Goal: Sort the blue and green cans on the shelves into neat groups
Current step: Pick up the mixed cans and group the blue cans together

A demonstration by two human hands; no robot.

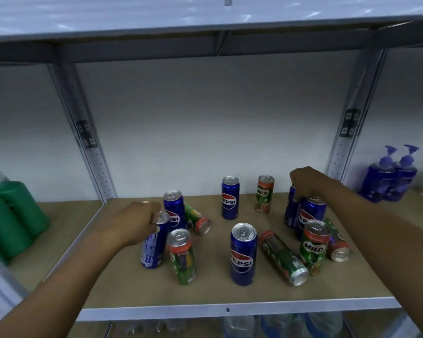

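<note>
Metal shelving carries a wooden shelf board (122, 284) where blue and green cans stand mixed. My left hand (132, 225) grasps the top of a tilted blue can (154, 245) near the board's left edge. My right hand (305, 182) grips the top of another blue can (289, 211) near the right rear corner, touching a Pepsi can (309, 218). Procedure, as I judge it: lift each can straight up, clear the adjacent upright green can (182, 257), then set blues together. Three green cans lie toppled; stand them afterward.
</note>
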